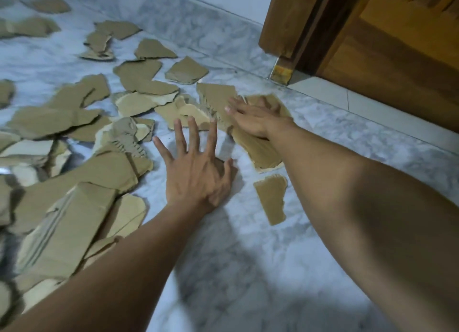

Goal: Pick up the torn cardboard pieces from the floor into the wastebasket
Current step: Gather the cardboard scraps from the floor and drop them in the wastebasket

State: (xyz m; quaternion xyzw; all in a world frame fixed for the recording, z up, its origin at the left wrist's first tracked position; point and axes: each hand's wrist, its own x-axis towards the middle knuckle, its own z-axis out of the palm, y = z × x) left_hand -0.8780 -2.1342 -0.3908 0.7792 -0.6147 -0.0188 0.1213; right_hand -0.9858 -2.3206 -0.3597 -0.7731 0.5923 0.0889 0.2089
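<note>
Over twenty ragged, brown torn cardboard pieces (74,220) litter the marble floor (248,269), mostly from nine to twelve o'clock. The left hand (196,175) is splayed and empty. The right hand (258,119) presses flat on one piece (260,150).

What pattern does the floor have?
The floor is whitish marble with grey, cloudy veins, clearest in the head view.

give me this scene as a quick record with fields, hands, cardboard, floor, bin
left hand: open, fingers spread, low over the marble floor
right hand: open, resting on a large cardboard piece
small piece: lies alone between the forearms
scattered pieces: many, overlapping, on the left
wooden door: top right
wastebasket: not in view
</note>
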